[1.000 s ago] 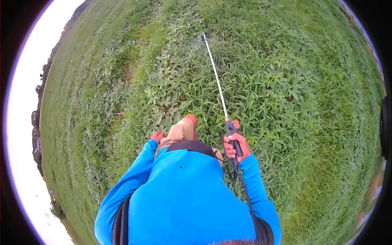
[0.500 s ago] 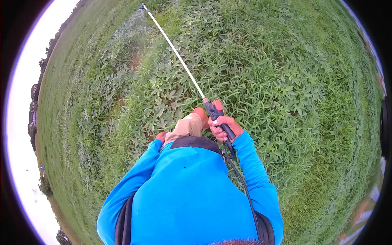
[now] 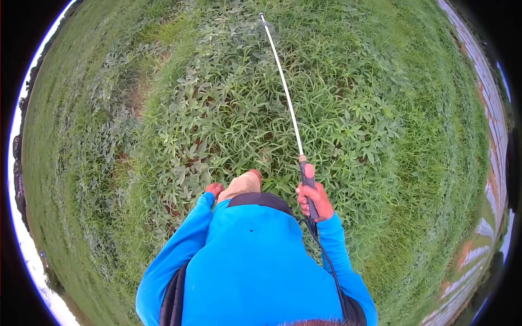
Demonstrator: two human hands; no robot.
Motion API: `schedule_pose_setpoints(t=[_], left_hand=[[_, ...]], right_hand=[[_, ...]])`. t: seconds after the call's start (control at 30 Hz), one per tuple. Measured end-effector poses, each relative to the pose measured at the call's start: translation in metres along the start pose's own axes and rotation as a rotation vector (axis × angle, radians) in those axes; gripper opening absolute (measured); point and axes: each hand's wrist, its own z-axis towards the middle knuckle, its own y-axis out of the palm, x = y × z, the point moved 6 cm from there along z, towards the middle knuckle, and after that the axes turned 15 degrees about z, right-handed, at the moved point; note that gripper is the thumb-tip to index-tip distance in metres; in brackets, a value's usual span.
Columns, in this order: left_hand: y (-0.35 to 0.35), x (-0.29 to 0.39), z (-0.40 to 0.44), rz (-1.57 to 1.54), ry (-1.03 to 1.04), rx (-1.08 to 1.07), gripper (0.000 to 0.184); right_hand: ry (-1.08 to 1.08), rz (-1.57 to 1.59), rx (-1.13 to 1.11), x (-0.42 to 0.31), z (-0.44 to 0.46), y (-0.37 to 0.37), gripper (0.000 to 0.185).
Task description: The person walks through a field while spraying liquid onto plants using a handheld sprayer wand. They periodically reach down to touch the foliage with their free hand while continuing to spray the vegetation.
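My right hand (image 3: 316, 201) is wrapped round the dark handle of a spray wand (image 3: 284, 84), just beside my right hip. A pinkish-red lever (image 3: 309, 170) sits on top of the handle. The long white tube points forward over the plants, ending in a small nozzle (image 3: 261, 16) near the top of the view. From the handle, a thin black hose (image 3: 326, 255) runs back along my right side. My left hand (image 3: 215, 189) hangs low beside my left thigh; its fingers are mostly hidden, and nothing is visible in it.
Dense low leafy plants and grass (image 3: 228, 117) surround me, with patches of bare reddish soil (image 3: 136, 98) on the left. Dark straps (image 3: 173, 293) cross my shoulders. Pale strips of covering (image 3: 485, 193) lie along the field's right side. Trees line the far left edge.
The wand has swung to the right, its nozzle moving from upper left to near top centre. My right hand still grips the handle. The view has turned slightly; my left hand stays by the thigh.
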Motion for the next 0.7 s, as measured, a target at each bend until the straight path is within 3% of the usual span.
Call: schedule_pose_setpoints(t=[0.07, 0.13, 0.17, 0.37, 0.47, 0.7], left_hand=[[-0.008, 0.035, 0.037, -0.039, 0.054, -0.019, 0.040], [-0.015, 0.068, 0.072, -0.279, 0.075, -0.050, 0.036], [-0.026, 0.098, 0.073, -0.317, -0.103, -0.116, 0.032], [-0.074, 0.180, 0.150, -0.351, -0.117, -0.164, 0.029], [-0.090, 0.190, 0.196, -0.388, -0.057, -0.157, 0.029], [-0.125, 0.210, 0.218, -0.497, -0.154, -0.118, 0.025]], right_hand=[[0.000, 0.142, 0.048, -0.021, -0.006, -0.013, 0.013], [-0.010, 0.207, 0.128, -0.042, -0.019, -0.025, 0.014], [-0.005, 0.262, 0.184, -0.053, -0.026, -0.031, 0.014], [-0.118, 0.335, 0.489, -0.134, -0.051, -0.056, 0.017], [-0.232, 0.449, 0.591, -0.167, -0.052, -0.080, 0.016], [-0.503, 0.465, 0.764, -0.229, -0.047, -0.124, 0.020]])
